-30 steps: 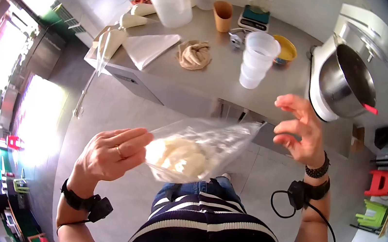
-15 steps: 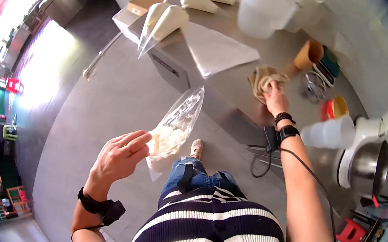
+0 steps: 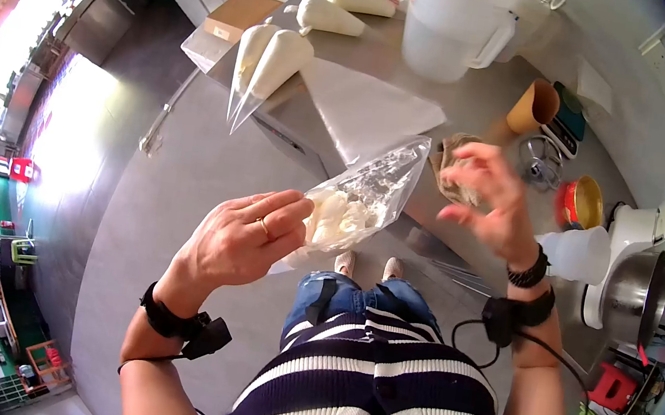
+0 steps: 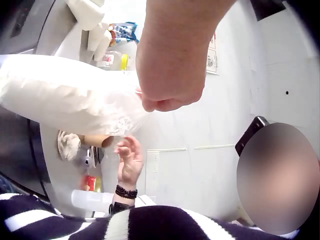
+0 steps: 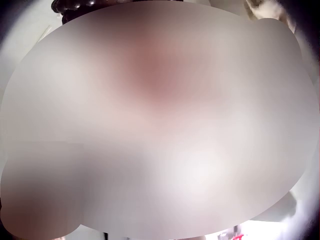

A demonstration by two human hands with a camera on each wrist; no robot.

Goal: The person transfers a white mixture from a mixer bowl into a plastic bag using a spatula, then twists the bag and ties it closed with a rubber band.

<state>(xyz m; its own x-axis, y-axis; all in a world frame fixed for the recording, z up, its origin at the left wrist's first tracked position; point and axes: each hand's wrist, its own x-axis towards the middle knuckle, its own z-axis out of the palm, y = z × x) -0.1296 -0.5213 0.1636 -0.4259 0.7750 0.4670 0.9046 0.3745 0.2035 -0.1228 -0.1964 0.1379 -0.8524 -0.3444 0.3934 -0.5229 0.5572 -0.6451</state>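
In the head view my left hand (image 3: 240, 237) pinches a clear piping bag (image 3: 340, 213) partly filled with white cream, held up in front of the body. The bag's narrow, see-through end points up and right, toward the table edge. My right hand (image 3: 493, 199) is raised with fingers spread and slightly bent, nothing in it, just right of the bag. Behind its fingers lies a crumpled beige cloth (image 3: 451, 171) on the table. The left wrist view shows the full white bag (image 4: 55, 92) under the left fist, with the right hand (image 4: 130, 162) beyond it.
On the steel table lie several filled piping bags (image 3: 282, 65) and a flat clear sheet (image 3: 363, 102). Behind stands a large plastic jug (image 3: 448, 34). To the right are a brown cup (image 3: 533, 106), stacked clear cups (image 3: 578, 255) and a mixer bowl (image 3: 631, 301). Blur covers most of the right wrist view.
My right hand went to the beige cloth, touched it, then came away toward the bag. My left hand has moved the piping bag up and right since half a second ago.
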